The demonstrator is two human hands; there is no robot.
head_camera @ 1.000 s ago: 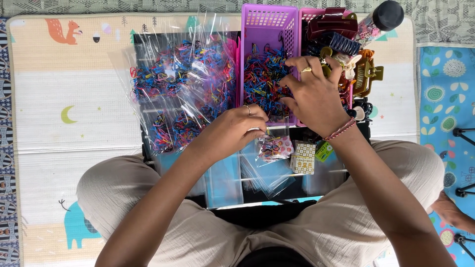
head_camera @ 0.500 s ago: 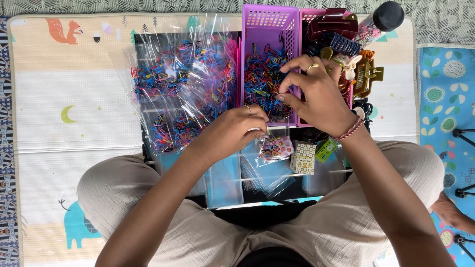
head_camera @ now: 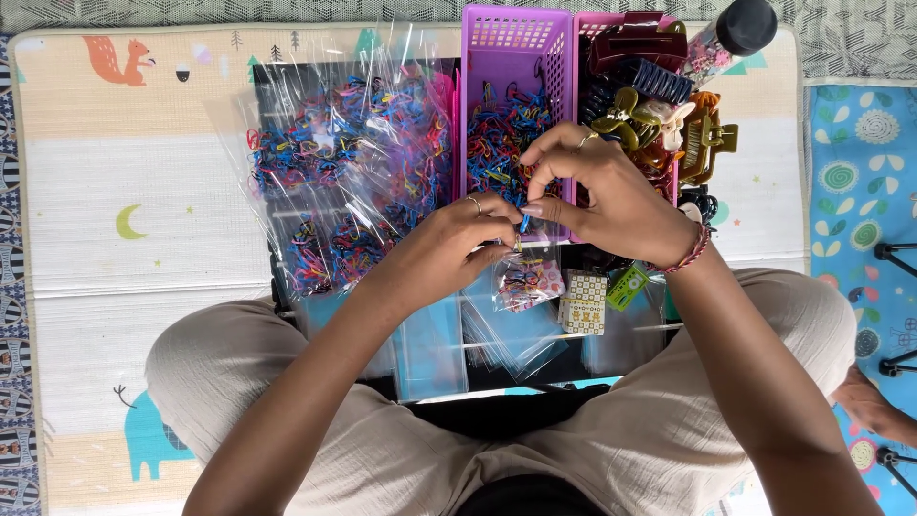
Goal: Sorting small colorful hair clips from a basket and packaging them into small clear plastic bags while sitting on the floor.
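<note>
Across the whole frame lies a padded play mat (head_camera: 143, 172) printed with a squirrel, a moon and an elephant, and the person sits on it cross-legged in beige trousers. At upper centre-left a large clear plastic bag (head_camera: 334, 172) of tiny coloured elastic bands is spread flat over a dark tray. Right of it stands a purple slotted basket (head_camera: 516, 57) holding more loose bands, and beside that a pink basket (head_camera: 659, 38) piled with hair claw clips (head_camera: 669, 124). Below centre, a small clear pouch (head_camera: 530, 282) hangs partly filled with bands, next to a little chequered box (head_camera: 583, 301). The left hand (head_camera: 449, 248) is closed, pinching the pouch at its top edge. The right hand (head_camera: 611, 191) is curled nearly closed, its fingertips pinching a few small bands (head_camera: 523, 222) right above the pouch mouth. The bands look light, soft and stretchy, prone to slipping free; the thin slippery pouch is best held at its rim.
</note>
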